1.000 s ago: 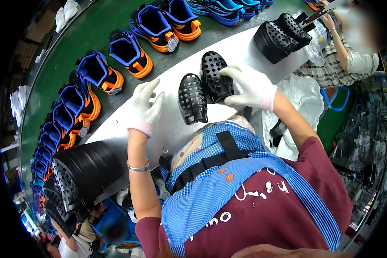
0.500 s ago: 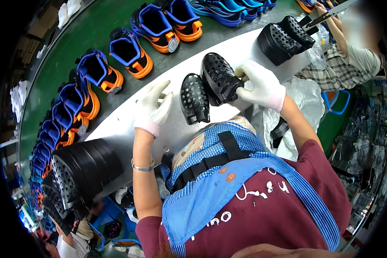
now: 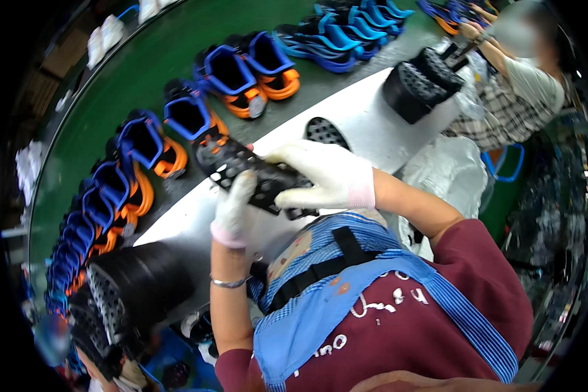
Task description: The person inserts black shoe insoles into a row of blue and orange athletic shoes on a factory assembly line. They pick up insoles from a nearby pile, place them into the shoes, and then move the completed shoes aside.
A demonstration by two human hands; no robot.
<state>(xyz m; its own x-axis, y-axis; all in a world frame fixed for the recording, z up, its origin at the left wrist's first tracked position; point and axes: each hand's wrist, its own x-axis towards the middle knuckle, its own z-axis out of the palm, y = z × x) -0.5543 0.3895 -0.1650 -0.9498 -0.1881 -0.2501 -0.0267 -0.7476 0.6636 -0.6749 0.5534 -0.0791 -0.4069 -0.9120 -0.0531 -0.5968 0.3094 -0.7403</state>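
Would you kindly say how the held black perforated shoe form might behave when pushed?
The black perforated shoe form is probably fairly stiff, looking unbent between the left hand and the right hand. Its many holes suggest it may be light for its size. Its surface looks smooth, so it might slide easily.

The black insert (image 3: 266,181) looks glossy plastic, the gloves (image 3: 330,173) matt cloth, the worktop (image 3: 366,117) smooth metal.
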